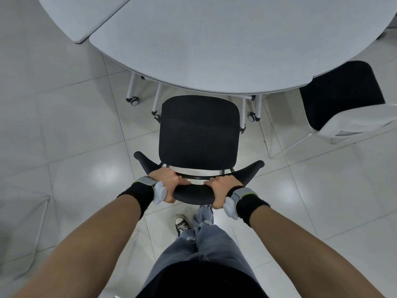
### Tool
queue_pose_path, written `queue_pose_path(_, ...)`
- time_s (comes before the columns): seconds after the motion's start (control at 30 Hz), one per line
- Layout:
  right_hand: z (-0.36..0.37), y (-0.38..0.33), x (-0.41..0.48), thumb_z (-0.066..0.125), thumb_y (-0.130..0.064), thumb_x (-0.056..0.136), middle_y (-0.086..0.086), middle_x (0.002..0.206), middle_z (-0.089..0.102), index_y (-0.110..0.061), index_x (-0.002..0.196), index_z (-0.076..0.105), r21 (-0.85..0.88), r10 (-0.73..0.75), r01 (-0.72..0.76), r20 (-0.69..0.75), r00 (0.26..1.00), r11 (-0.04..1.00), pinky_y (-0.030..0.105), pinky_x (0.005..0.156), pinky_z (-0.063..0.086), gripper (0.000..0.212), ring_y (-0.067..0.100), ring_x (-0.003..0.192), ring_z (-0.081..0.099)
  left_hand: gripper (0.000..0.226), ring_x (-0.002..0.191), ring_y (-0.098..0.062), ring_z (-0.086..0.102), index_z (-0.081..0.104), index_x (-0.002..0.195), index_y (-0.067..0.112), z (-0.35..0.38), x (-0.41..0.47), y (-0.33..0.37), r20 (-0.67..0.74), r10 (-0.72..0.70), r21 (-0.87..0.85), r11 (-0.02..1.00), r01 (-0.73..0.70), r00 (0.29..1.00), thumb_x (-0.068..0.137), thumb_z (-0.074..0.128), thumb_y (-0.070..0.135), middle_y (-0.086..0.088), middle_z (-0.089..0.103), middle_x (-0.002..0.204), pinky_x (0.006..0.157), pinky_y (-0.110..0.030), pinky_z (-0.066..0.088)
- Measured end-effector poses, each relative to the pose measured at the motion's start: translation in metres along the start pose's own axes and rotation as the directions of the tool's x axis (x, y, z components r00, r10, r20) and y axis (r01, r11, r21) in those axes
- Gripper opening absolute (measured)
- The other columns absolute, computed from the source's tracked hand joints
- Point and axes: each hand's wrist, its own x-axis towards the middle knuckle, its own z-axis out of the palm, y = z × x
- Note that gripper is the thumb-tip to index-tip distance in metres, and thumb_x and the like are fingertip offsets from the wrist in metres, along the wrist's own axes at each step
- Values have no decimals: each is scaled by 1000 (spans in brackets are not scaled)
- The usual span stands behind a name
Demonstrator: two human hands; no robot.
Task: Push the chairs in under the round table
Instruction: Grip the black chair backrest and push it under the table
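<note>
A: Where does the black padded chair point(198, 130) stand relative to the pale grey round table point(214, 39)?

B: Directly in front of the table's near edge. The front of its seat sits just at that edge, nearly all of the seat out in the open, so I'd judge the push barely begun.

A: And the hands?

B: Both are wrapped around the curved black backrest point(194, 191), the left hand point(169, 182) and the right hand point(221, 188) side by side, fingers curled over its top.

A: Anything else left?

B: A second chair with a white frame and black seat point(343, 95), to the right of the table, looks only partly tucked under, so it likely needs a shove too.
</note>
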Motion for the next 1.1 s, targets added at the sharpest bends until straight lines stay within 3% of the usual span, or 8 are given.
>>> queue_pose_path(0.27,-28,-4,25,66,-47,48,-2,91,66,-28,106,61,31,-2,2,3,1000,1000,31,67,51,61,23,75,64,76,99,-15,70,45,138,44,-18,10,-37,18,-5,8,1000,5,1000,63,57,45,16,70,115,88,-33,56)
queue_pose_path(0.6,-56,-11,53,66,-52,54,-1,98,68,-30,114,61,-2,23,-23,-52,998,1000,37,76,55,64,24,83,66,72,102,-12,71,50,134,45,-37,22,-79,-8,14,5,1000,-14,1000,62,59,47,16,71,114,89,-32,57)
queue_pose_path(0.93,-106,-18,91,68,-48,50,0,99,66,-28,119,59,85,82,-84,21,996,993,33,72,53,72,24,85,65,76,108,-15,68,43,141,45,-76,34,-137,57,72,89,993,-77,996,67,60,47,16,67,123,97,-32,53)
queue_pose_path(1.1,-121,-19,107,66,-45,47,-2,93,68,-30,114,61,120,125,-120,-31,992,985,29,66,45,69,21,78,64,74,106,-16,69,46,138,45,-92,41,-159,27,105,94,990,-107,994,65,57,49,16,69,119,96,-32,52)
